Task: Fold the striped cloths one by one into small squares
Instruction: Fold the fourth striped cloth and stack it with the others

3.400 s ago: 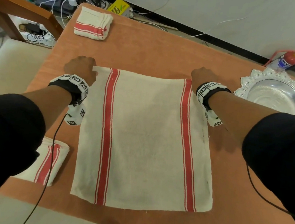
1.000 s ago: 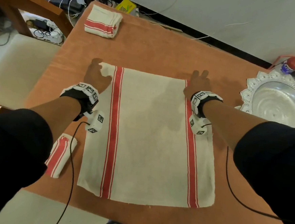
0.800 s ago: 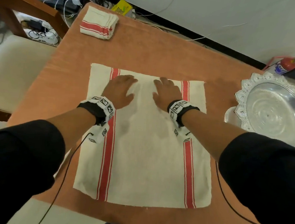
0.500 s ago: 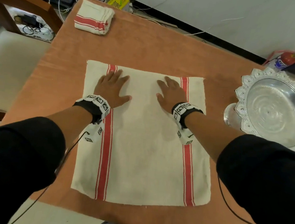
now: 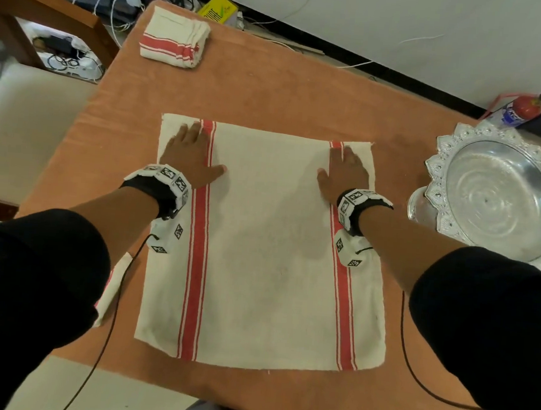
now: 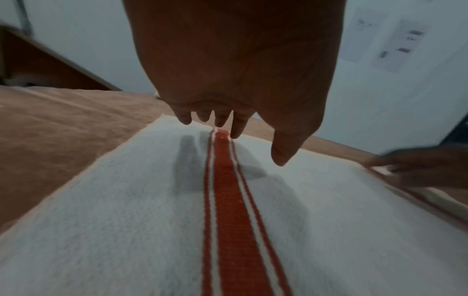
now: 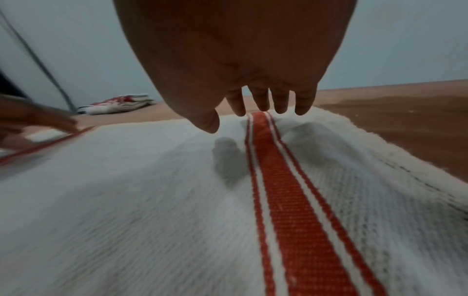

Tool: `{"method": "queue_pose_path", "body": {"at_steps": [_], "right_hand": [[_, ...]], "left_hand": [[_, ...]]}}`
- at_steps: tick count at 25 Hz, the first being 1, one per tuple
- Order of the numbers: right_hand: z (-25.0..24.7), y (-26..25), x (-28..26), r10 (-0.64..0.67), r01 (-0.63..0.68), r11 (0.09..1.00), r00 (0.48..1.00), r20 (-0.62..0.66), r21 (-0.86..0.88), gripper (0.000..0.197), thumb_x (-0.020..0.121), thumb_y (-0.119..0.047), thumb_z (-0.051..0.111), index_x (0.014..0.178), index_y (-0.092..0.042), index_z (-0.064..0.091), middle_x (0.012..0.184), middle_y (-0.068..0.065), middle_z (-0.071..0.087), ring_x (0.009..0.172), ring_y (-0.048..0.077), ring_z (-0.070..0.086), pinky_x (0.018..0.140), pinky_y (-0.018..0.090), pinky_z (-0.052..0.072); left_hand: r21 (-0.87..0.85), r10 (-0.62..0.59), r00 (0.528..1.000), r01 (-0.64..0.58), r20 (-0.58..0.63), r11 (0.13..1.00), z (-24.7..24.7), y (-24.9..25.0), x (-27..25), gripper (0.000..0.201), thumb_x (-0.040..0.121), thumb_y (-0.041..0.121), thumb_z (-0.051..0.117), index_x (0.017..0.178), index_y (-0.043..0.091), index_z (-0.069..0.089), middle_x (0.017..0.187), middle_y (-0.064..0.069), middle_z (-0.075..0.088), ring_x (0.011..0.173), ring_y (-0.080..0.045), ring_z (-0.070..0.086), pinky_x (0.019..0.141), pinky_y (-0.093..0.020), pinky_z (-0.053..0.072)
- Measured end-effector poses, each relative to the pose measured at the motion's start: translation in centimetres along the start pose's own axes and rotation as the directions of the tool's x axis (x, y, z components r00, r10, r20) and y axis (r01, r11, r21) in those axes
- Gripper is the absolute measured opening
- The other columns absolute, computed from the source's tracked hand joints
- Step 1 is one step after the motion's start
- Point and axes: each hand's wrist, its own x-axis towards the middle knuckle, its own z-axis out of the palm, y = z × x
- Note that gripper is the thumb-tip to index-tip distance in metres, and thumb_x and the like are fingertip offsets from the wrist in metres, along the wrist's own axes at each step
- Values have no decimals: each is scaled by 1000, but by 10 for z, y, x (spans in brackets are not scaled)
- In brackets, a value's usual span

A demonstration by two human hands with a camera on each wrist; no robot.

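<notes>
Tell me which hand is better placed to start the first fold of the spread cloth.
Neither clearly: the left hand and right hand lie flat and open on the cloth, each over a red stripe near a far corner. Both look equally ready.

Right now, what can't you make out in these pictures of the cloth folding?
- Folded cloth at table's near left, head view: mostly hidden by the left sleeve.
- Red canister, head view: label too small to read.
- Papers on the wall, left wrist view: blurred.
- Right hand, left wrist view: blurred, cut by the edge.
</notes>
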Motion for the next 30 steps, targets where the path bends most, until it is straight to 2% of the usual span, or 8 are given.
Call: {"method": "queue_pose_path", "body": {"at_steps": [4,7,10,13,19,23,26,30], "right_hand": [[8,-42,-50,-284,282,957,959,-10,-63,60,99,-43,47,153,-17,37,163,16,28,147,39,30,114,53,35],[21,-73,-100,-397,396,918,918,-3,-28,60,94,-40,56,148,-17,44,160,16,33,144,38,35,110,53,40],[37,-79,-138,-398,398,917,917,25,7,62,92,-38,60,149,-18,45,161,14,33,145,35,34,108,51,42],[50,-48,-161,-369,368,929,929,14,50,63,93,-35,58,152,-21,40,163,12,28,147,34,30,112,50,38],[60,49,-183,-158,165,983,983,-89,84,60,94,-34,57,151,-22,43,159,12,37,143,33,39,111,49,43],[53,57,-184,-93,94,994,995,-21,54,61,96,-32,56,153,-21,39,163,14,30,147,34,33,113,47,39],[48,23,-192,-126,129,990,991,-52,62,58,96,-35,57,150,-17,44,162,15,32,146,35,33,115,49,37],[67,-37,-231,-397,398,914,917,-19,81,58,95,-35,59,149,-18,47,162,13,32,147,36,32,111,53,39]], "left_hand": [[50,206,976,-203,-68,978,12,47,-50,82,89,51,68,155,14,38,166,-16,29,152,-39,27,122,-56,27],[83,299,952,-294,-59,952,31,79,-91,76,85,52,67,150,19,46,162,-13,38,147,-39,37,115,-57,36],[78,273,962,-270,-30,960,49,81,-125,72,82,51,67,146,22,50,160,-10,42,143,-37,42,109,-56,42],[57,203,979,-201,-29,978,61,49,-153,74,84,50,69,150,26,46,163,-8,37,146,-36,38,110,-56,42],[44,43,998,-41,-44,998,60,-17,-192,72,90,51,64,155,33,39,166,-5,33,149,-34,35,116,-59,37],[53,1,1000,0,-12,999,51,-11,-197,73,91,43,66,156,28,38,167,-8,30,151,-34,31,121,-54,31],[34,127,992,-127,-20,991,49,20,-197,71,89,33,68,154,22,42,164,-9,36,149,-34,35,119,-52,35],[31,356,933,-358,39,933,72,62,-217,69,84,32,72,148,22,50,159,-10,43,142,-36,44,111,-54,44]]}}
